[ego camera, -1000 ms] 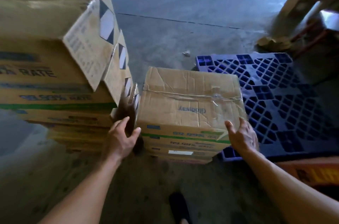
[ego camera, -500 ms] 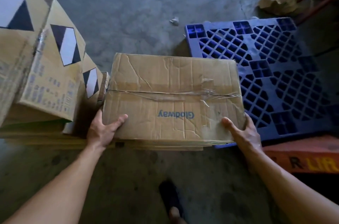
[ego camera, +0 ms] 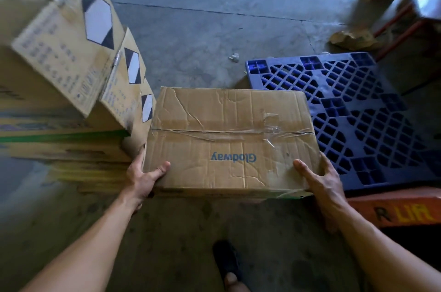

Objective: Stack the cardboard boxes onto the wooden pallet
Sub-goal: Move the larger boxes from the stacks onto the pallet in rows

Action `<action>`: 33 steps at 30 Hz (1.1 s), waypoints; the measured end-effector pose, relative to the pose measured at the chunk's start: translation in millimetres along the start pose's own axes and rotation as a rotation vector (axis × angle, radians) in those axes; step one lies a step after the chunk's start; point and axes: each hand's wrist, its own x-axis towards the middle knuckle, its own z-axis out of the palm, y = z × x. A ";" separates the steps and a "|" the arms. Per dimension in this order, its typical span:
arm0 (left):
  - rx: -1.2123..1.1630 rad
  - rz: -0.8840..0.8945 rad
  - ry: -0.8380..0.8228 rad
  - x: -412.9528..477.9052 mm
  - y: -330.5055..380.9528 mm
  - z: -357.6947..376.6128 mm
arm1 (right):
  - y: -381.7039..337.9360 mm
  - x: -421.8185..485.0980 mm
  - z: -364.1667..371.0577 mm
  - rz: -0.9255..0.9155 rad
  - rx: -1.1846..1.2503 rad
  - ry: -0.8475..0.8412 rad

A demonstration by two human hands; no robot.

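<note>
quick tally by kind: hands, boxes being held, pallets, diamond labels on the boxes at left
hands: 2 (left hand, right hand)
Glodway box, gripped by both hands: 1
blue pallet: 1
diamond labels: 3
total: 7
The left stack is too blurred to count box by box.

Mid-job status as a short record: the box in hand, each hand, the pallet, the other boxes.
box: Glodway box, creased, taped seam on top
left hand: grips its near-left corner, thumb on top
right hand: grips its near-right corner, thumb on top
pallet: blue pallet, right of the box, bare where visible
other boxes: box stack at left, blurred
lifted or resting: cannot tell
</note>
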 end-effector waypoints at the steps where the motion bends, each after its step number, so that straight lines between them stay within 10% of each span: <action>1: -0.019 0.006 -0.003 -17.2 -0.4 -7.0 | 0.4 -16.4 -5.8 -0.023 0.013 -0.003; 12: -0.234 0.048 0.116 -271.1 -23.2 -118.3 | -1.6 -217.2 -55.9 -0.195 0.019 -0.151; 33: -0.547 -0.075 1.135 -726.3 -129.1 -265.9 | -90.8 -503.3 80.2 -0.853 -0.162 -0.909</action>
